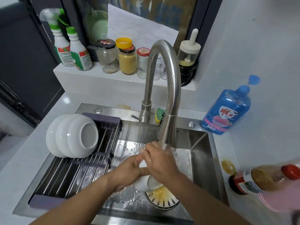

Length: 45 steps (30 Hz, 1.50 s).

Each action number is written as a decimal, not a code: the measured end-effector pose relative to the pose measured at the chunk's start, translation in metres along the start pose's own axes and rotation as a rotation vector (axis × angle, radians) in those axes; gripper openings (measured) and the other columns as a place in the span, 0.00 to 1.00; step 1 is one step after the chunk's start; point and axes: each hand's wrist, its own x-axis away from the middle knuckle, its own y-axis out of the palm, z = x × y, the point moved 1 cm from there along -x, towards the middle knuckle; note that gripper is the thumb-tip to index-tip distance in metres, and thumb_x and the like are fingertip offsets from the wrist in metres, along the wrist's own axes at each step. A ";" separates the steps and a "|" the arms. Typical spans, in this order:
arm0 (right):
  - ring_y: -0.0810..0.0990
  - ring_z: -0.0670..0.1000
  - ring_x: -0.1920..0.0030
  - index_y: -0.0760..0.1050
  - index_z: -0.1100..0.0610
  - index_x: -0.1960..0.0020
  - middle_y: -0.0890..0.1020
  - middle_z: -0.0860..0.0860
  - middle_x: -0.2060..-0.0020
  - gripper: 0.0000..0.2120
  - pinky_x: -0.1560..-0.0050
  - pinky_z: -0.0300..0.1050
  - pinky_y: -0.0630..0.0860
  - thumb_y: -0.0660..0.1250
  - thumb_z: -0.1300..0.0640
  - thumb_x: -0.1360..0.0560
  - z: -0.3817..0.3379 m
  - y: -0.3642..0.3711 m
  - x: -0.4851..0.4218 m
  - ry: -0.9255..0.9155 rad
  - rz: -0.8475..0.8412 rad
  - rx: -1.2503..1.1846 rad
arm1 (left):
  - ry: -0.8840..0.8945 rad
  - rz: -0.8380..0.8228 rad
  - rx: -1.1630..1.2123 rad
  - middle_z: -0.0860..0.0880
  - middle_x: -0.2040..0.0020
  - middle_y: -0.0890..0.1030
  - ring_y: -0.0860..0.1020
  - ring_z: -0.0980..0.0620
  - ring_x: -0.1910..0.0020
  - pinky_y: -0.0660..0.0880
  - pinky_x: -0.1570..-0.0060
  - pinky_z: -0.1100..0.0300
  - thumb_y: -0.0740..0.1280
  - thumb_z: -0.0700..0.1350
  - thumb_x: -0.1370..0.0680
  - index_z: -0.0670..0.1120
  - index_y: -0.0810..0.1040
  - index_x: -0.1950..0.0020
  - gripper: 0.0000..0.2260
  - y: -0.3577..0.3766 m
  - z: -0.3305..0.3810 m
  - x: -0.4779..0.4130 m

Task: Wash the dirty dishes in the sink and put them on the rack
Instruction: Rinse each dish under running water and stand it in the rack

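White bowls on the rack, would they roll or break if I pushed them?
Probably they'd rock or roll: the white bowls lie nested on their round sides across the rack bars. They look like glazed ceramic, so likely breakable if they fell. The shiny glaze may be slippery.

Pale surface (pixel 27 153) has the steel sink (pixel 113 109) set into it. On the right side a blue soap bottle (pixel 227 108) stands near the back, and a red-capped bottle (pixel 266 177) sits up front by a yellow smear (pixel 228 167).

3 white bowls (pixel 73 135) sideways on rack (pixel 65 179); another white bowl (pixel 144 184) above soiled plate (pixel 164 200) in sink (pixel 203 159)
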 end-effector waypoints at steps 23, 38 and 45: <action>0.77 0.58 0.34 0.77 0.54 0.33 0.80 0.54 0.38 0.40 0.36 0.51 0.72 0.58 0.26 0.32 0.016 -0.005 -0.034 0.620 -0.143 -0.654 | -0.184 -0.118 0.130 0.40 0.39 0.83 0.82 0.40 0.40 0.79 0.40 0.46 0.69 0.50 0.19 0.47 0.77 0.31 0.18 -0.032 0.033 -0.006; 0.52 0.44 0.20 0.51 0.44 0.17 0.53 0.42 0.18 0.29 0.19 0.54 0.43 0.38 0.38 0.16 -0.012 0.020 -0.007 0.340 -0.145 -0.166 | -0.182 0.532 1.007 0.35 0.44 0.84 0.85 0.36 0.47 0.83 0.56 0.42 0.64 0.50 0.16 0.40 0.75 0.31 0.18 0.002 -0.003 -0.021; 0.69 0.43 0.28 0.72 0.43 0.26 0.75 0.39 0.30 0.31 0.22 0.50 0.55 0.39 0.37 0.19 -0.021 0.040 0.008 0.136 0.085 -0.127 | -0.237 0.713 1.084 0.33 0.44 0.82 0.84 0.38 0.48 0.84 0.58 0.48 0.64 0.46 0.16 0.31 0.74 0.35 0.19 -0.006 -0.002 -0.031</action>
